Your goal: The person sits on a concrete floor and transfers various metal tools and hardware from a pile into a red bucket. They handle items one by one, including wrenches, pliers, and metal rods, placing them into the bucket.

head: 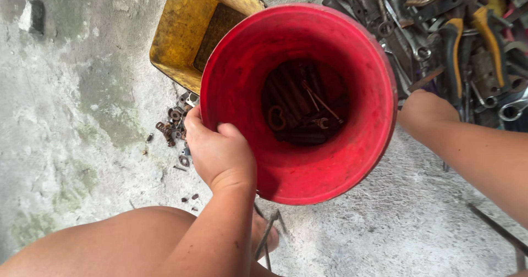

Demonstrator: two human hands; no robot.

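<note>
- The left hand (219,151) grips the near-left rim of a red bucket (247,90), thumb over the lip and fingers curled round the outside wall — closed firmly on it.
- The bucket fills the middle of the view, seen from straight above, its mouth tipped slightly toward the camera; it appears held up off the concrete floor (77,117).
- At the bucket's bottom lies a dark heap of rusty metal parts (302,109) — bolts, rods and a looped piece, all brown with rust.
- The right hand (422,112) is at the bucket's right side, against or just behind the outer wall; the fingers are hidden behind the rim, so how far they are open cannot be told.
- To the far right, just past that hand, lies a pile of tools (467,40): spanners, and pliers with yellow-orange handles, tangled together.
- A yellow tray (181,35) sits on the floor at the far left of the bucket, partly covered by it.
- Small rusty nuts and washers (175,126) are scattered on the floor between the tray and the left hand.
- The person's bare knee (110,244) shows at the near edge, left of the left forearm.
</note>
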